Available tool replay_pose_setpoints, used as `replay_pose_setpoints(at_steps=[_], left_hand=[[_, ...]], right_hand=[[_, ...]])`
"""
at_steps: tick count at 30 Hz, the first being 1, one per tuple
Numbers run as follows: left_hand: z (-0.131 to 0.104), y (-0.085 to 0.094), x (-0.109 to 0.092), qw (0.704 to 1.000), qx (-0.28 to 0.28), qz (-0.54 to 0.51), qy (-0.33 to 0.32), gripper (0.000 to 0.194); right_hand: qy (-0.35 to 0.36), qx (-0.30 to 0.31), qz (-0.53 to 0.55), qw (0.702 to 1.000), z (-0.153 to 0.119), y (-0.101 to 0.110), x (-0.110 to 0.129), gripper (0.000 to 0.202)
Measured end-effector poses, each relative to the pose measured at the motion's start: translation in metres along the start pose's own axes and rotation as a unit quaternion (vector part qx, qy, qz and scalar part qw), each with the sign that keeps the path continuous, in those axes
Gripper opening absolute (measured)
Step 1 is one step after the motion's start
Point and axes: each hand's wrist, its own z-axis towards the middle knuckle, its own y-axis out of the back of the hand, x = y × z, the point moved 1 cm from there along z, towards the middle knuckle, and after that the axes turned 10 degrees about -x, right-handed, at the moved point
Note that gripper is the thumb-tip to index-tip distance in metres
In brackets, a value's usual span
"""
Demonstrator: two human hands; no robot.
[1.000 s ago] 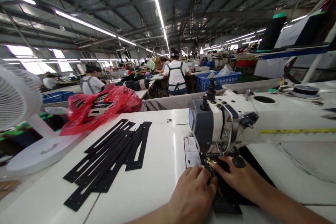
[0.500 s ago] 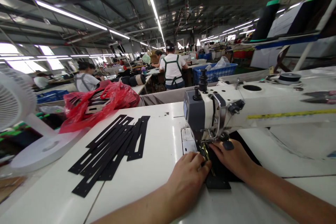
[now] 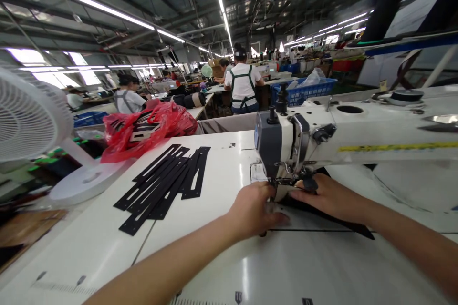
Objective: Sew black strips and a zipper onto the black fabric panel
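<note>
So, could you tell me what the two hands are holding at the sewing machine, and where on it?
Both hands press a black piece flat on the table beneath the needle: left hand at its left end, right hand on top.

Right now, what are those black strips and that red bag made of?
The black strips look like thin matte leather or stiff fabric, lying flat with cut slots. The red bag looks like thin glossy plastic: crinkled, shiny and see-through.

A "10" marks the table [image 3: 229, 271] edge scale.
</note>
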Motion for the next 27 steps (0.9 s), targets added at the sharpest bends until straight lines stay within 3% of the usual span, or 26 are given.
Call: replay_pose_setpoints(at_steps=[2, 4, 6, 8, 11, 18, 27], left_hand=[[-0.003, -0.008, -0.003, 0.999, -0.008, 0.035, -0.016, 0.014], [-0.011, -0.016, -0.008, 0.996, -0.016, 0.058, -0.068, 0.005], [-0.020, -0.022, -0.013, 0.987, -0.036, 0.078, -0.134, 0.010], [-0.025, -0.025, -0.015, 0.979, -0.059, 0.085, -0.177, 0.016], [-0.026, -0.024, -0.014, 0.977, -0.075, 0.075, -0.187, 0.018], [-0.016, -0.021, -0.009, 0.975, -0.076, 0.081, -0.191, 0.019], [-0.005, -0.030, 0.008, 0.980, -0.025, 0.106, -0.169, 0.013]], right_hand=[[0.029, -0.024, -0.025, 0.999, -0.009, -0.006, 0.003, 0.026], [0.111, -0.093, -0.082, 0.986, -0.029, -0.022, 0.008, 0.023], [0.216, -0.209, -0.162, 0.940, -0.050, -0.041, 0.011, 0.028], [0.239, -0.261, -0.203, 0.913, -0.064, -0.056, 0.011, 0.034], [0.226, -0.257, -0.209, 0.916, -0.067, -0.066, 0.008, 0.037], [0.230, -0.262, -0.205, 0.915, -0.054, -0.065, 0.002, 0.036], [0.216, -0.237, -0.200, 0.926, -0.036, -0.065, -0.004, 0.035]])
